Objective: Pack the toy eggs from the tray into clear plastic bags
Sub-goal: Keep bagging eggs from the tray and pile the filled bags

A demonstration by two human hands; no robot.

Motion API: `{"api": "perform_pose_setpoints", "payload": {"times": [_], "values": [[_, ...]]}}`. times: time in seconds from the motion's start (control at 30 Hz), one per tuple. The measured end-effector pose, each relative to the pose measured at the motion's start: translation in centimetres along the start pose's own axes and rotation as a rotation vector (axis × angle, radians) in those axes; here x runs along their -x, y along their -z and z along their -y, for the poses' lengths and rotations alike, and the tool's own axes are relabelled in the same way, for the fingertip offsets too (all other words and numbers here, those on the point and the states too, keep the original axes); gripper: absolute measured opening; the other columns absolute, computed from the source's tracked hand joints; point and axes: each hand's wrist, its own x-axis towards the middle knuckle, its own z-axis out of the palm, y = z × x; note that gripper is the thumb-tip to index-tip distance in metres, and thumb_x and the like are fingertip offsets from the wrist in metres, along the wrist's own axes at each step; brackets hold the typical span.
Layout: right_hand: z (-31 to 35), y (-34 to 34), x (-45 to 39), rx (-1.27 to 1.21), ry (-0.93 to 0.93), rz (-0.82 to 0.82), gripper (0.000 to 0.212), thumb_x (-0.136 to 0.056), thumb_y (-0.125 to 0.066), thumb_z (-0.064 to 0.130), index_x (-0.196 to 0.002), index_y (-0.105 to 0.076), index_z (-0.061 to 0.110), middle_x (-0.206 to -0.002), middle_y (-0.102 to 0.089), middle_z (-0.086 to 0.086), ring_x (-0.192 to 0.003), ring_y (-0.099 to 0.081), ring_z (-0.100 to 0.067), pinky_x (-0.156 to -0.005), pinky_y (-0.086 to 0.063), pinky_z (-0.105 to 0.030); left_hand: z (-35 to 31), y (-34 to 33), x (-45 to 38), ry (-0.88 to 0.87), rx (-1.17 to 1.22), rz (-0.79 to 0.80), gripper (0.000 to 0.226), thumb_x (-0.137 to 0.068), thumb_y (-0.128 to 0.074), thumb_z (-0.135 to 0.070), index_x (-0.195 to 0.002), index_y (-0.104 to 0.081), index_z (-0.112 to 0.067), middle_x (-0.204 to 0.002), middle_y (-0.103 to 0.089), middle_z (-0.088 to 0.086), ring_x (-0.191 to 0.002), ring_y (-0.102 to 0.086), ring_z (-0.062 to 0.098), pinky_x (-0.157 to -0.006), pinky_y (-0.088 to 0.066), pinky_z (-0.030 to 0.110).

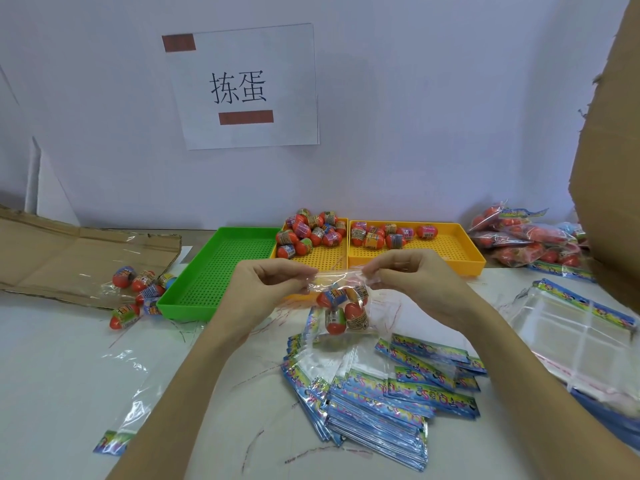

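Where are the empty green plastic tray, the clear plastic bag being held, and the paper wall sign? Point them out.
Empty green plastic tray [221,271], head view, perforated floor.
Held clear plastic bag [341,306], head view, egg-filled middle.
White paper wall sign [242,88], head view, printed characters.

- The left hand [266,289] and the right hand [412,275] pinch the top edge of a clear plastic bag [341,304] at centre; four toy eggs [343,306] hang inside.
- At 12 o'clock beyond the hands, two yellow trays [415,252] hold loose eggs [311,232]; a green tray [214,268] lies at 10 o'clock.
- Printed bags [388,393] are stacked at 6 o'clock.
- Filled bags [526,237] are piled at 2 o'clock.
- At 9 o'clock, several eggs [138,289] lie by flattened cardboard [69,258].
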Motion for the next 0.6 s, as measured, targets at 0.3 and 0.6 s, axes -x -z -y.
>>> {"api": "perform_pose_setpoints", "payload": {"times": [0.3,0.6], "values": [[0.2,-0.1,0.2,0.087,0.057,0.017,0.022,-0.096,-0.067,0.001,-0.100,-0.083,0.015,-0.103,-0.079,-0.004,-0.101,-0.073,-0.017,-0.089,-0.057,-0.021,-0.2,0.3,0.1,-0.048,-0.096,0.013,0.023,-0.096,-0.067,0.005,-0.100,-0.084,-0.010,-0.094,-0.082,0.005,-0.092,-0.079,0.020,-0.085,-0.059,0.022],[0.1,-0.4,-0.2,0.042,0.087,-0.005,0.037,-0.095,-0.052,-0.012,-0.098,-0.083,0.008,-0.107,-0.078,-0.006,-0.107,-0.071,-0.020,-0.091,-0.057,-0.027,0.0,-0.9,0.2,0.001,0.007,-0.062,0.020,-0.081,-0.088,-0.004,-0.099,-0.082,-0.008,-0.090,-0.082,0.007,-0.087,-0.078,0.013,-0.075,-0.057,0.016]]}}
